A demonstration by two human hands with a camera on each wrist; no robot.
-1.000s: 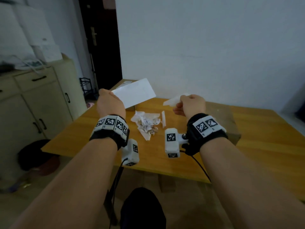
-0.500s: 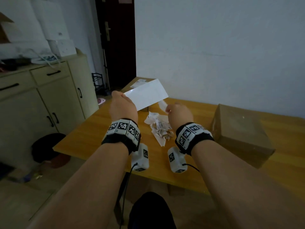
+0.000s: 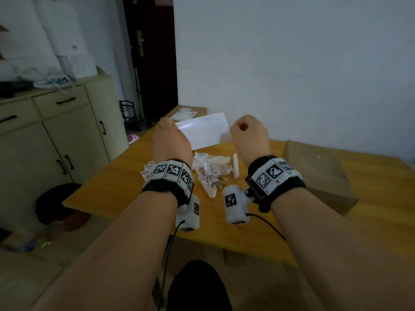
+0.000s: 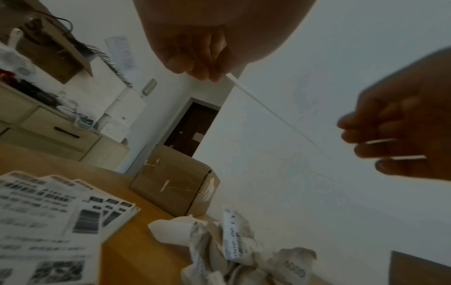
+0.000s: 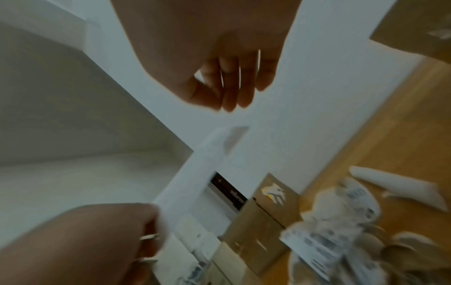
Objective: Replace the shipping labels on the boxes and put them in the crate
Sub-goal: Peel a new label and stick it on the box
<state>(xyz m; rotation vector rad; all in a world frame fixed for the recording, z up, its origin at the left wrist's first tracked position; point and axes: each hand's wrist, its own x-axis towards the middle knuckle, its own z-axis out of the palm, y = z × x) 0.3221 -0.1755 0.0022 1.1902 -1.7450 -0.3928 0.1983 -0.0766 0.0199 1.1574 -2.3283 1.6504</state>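
Note:
My left hand [image 3: 170, 140] pinches the left edge of a white label sheet [image 3: 203, 131] and holds it up over the wooden table [image 3: 125, 182]. My right hand [image 3: 248, 131] hovers just off the sheet's right edge with its fingers curled; in the right wrist view these fingers [image 5: 228, 90] hold nothing and a gap separates them from the sheet [image 5: 195, 173]. A plain brown box [image 3: 318, 176] stands on the table to the right. A second box [image 3: 187, 111] with a label on top sits at the table's far end. No crate shows.
Crumpled old labels [image 3: 211, 171] lie in a pile below my hands, with a rolled white strip [image 3: 235, 168] beside them. Printed label sheets [image 4: 48, 212] lie under my left wrist. A cream cabinet [image 3: 56, 135] stands at the left, a dark bin [image 3: 56, 203] on the floor.
My right hand let go of the peeled white strip, which now lies by the pile, and rose back to the sheet's right edge. My left hand keeps holding the sheet.

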